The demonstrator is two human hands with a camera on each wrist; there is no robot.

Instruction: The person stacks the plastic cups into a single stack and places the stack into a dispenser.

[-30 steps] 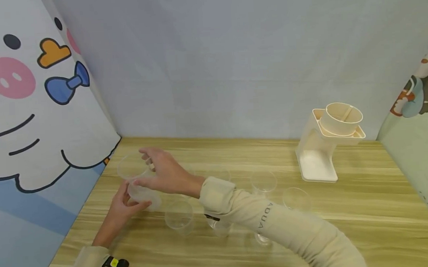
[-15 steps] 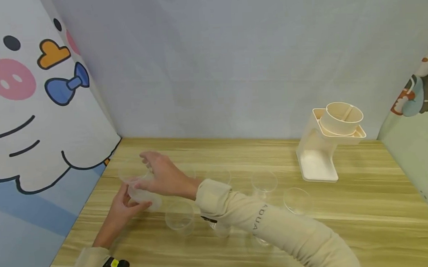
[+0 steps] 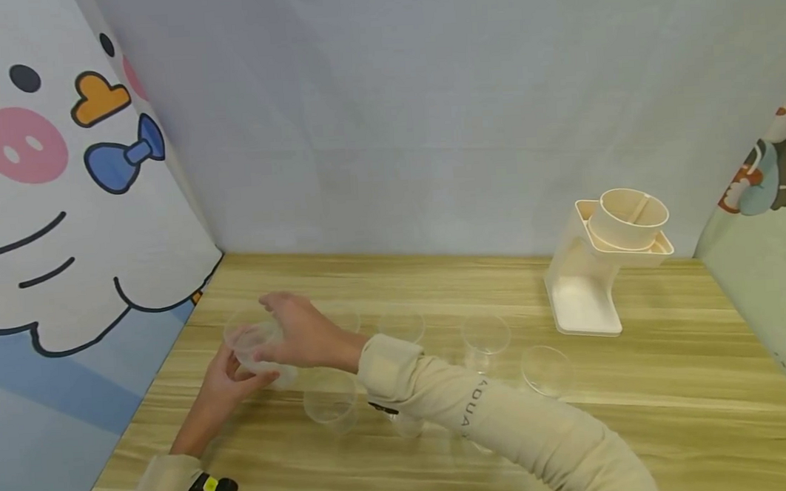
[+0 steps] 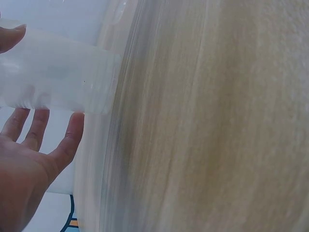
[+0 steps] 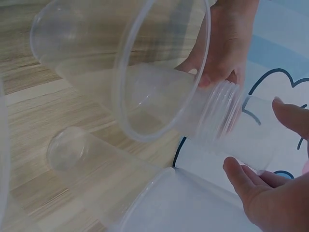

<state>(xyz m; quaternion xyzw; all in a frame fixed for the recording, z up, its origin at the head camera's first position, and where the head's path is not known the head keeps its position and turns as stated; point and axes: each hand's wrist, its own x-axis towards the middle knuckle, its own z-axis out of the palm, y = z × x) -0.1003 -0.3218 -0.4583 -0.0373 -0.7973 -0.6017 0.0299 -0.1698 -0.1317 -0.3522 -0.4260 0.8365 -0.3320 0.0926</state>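
Note:
At the left of the table, my left hand [image 3: 223,384] grips a stack of clear plastic cups [image 4: 63,72] low on its side, thumb on one side and fingers on the other. The stack's base is right at the tabletop in the left wrist view. Above, my right hand [image 3: 304,335] holds the top plastic cup [image 5: 256,140] between thumb and fingers, and its lower part is inside the stack. Several ridged rims [image 5: 222,111] show where the cups nest. Closest to my hands stands another clear cup [image 3: 330,397].
Several more clear cups, such as one cup [image 3: 486,335] and another cup [image 3: 546,371], stand in rows under and beyond my right sleeve [image 3: 502,418]. A cream stand [image 3: 582,298] with a round holder is at the back right. Printed cloth [image 3: 39,242] borders the table's left side.
My right hand has lowered the top cup, so its rim sits lower and closer to my left hand. The left hand and the other cups have stayed in place.

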